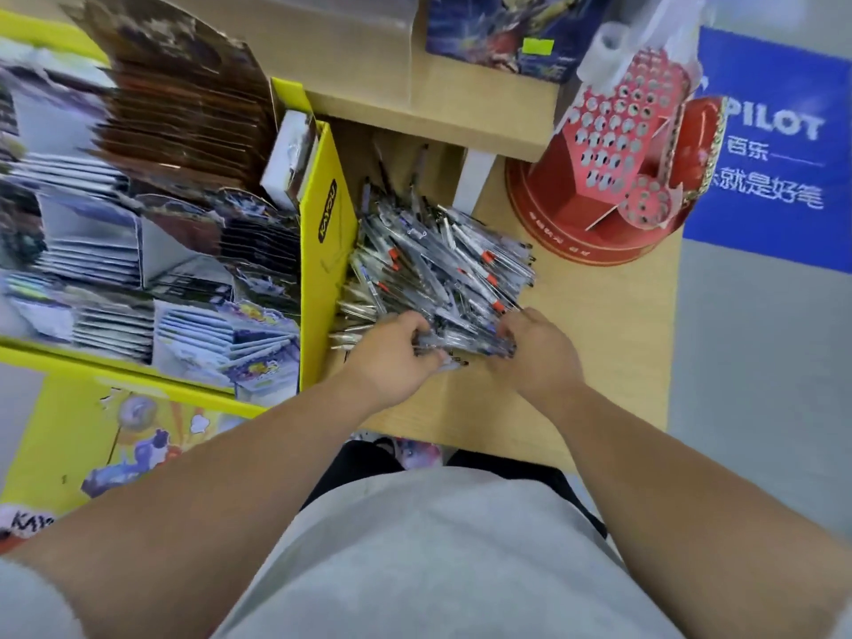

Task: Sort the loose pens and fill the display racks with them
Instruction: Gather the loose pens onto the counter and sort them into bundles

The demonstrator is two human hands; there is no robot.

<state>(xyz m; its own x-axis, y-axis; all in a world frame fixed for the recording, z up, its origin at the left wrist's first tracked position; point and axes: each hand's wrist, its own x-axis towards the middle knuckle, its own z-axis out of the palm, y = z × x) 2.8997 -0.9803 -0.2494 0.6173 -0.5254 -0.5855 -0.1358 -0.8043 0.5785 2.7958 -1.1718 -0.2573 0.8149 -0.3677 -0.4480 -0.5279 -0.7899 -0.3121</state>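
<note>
Both hands are in: the left hand [395, 350] and right hand [537, 355] curl their fingers round opposite ends of one bundle [465, 344] of pens, gripping it between them. The pile [442, 265] spreads just beyond the fingertips (some show orange bands), against the box [322, 242] left of the left fingers; the red rack [608, 149] stands well beyond the right fingers.

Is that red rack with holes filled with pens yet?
Not yet, it seems: the red rack shows rows of open holes, while the pens lie heaped nearby.
</note>
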